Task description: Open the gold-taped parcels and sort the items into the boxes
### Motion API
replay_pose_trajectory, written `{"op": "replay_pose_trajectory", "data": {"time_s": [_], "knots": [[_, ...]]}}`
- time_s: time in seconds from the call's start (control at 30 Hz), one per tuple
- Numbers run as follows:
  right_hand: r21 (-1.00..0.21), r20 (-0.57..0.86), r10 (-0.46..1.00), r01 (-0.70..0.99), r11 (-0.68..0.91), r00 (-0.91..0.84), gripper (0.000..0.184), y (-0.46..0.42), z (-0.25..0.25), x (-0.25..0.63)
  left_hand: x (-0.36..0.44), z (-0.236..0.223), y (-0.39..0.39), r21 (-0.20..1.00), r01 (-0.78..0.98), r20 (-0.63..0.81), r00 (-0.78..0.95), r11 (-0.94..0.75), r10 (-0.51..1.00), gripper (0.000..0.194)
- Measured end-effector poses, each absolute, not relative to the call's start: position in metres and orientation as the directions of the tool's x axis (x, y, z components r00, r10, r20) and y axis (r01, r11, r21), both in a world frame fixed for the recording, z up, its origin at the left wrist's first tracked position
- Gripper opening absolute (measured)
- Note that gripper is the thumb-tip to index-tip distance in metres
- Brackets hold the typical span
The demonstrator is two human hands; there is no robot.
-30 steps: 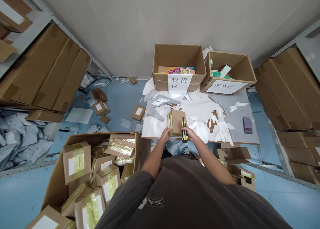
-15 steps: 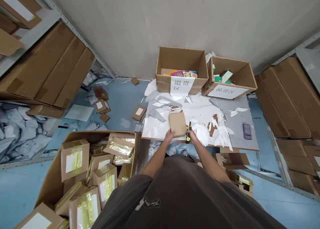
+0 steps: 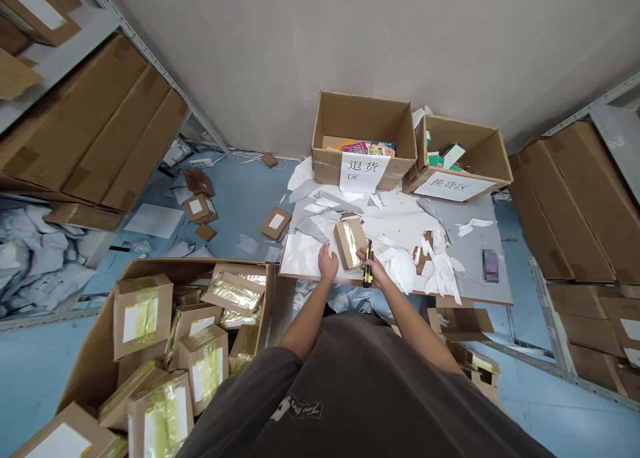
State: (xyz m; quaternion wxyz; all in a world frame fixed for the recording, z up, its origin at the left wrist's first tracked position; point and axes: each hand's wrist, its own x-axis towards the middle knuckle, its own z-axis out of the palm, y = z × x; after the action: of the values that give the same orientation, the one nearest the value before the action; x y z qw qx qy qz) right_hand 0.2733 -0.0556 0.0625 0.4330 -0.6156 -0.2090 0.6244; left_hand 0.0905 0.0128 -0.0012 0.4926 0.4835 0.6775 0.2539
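Observation:
A small taped cardboard box stands on the paper-strewn table, tilted a little, with shiny tape down the side facing up. Just left of it is my left hand, fingers apart and holding nothing, a small gap from the box. My right hand grips a yellow-and-black utility knife, which points up and away from me. Fingertips of that same hand reach the box's lower right edge and seem to touch it. Whether the blade is out is too small to tell.
At the table's back stand two open cartons with handwritten signs, one holding books, the other green-and-white boxes. Torn white paper litters the tabletop. A large carton of taped parcels is at my left; shelves flank both sides.
The box has been turned over, so its taped side now shows instead of plain cardboard. My left hand has let go and moved slightly left. The right still holds the knife.

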Motion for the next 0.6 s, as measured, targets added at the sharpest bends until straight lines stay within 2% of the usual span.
{"op": "replay_pose_trajectory", "data": {"time_s": [0.07,0.13,0.17,0.3,0.43,0.5,0.6], "knots": [[-0.805,-0.583,0.799,-0.231,-0.546,0.145,0.065,-0.053,0.065,0.28,0.082,0.015,0.034,0.804,0.591,-0.229,0.21,0.063,0.951,0.076],[-0.803,-0.596,0.787,-0.148,-0.578,0.158,0.062,-0.045,0.069,0.285,0.082,0.03,0.056,0.735,0.654,-0.215,0.472,-0.176,0.855,0.103],[-0.797,-0.603,0.778,-0.092,-0.597,0.174,0.059,-0.038,0.071,0.287,0.083,0.034,0.066,0.701,0.675,-0.251,0.538,-0.233,0.804,0.113],[-0.737,-0.548,0.782,0.272,-0.619,0.297,0.041,0.001,0.077,0.287,0.091,0.037,0.087,0.635,0.73,-0.384,0.582,-0.253,0.717,0.126],[-0.551,-0.434,0.861,0.679,-0.486,0.264,0.03,0.046,0.079,0.277,0.091,0.027,0.085,0.613,0.763,-0.434,0.541,-0.203,0.72,0.13],[-0.443,-0.458,0.854,0.768,-0.461,0.248,0.031,0.063,0.078,0.269,0.089,0.024,0.083,0.598,0.773,-0.448,0.541,-0.211,0.712,0.13],[-0.36,-0.509,0.812,0.786,-0.502,0.285,0.034,0.078,0.074,0.258,0.089,0.021,0.084,0.554,0.795,-0.471,0.543,-0.245,0.695,0.128]]}}
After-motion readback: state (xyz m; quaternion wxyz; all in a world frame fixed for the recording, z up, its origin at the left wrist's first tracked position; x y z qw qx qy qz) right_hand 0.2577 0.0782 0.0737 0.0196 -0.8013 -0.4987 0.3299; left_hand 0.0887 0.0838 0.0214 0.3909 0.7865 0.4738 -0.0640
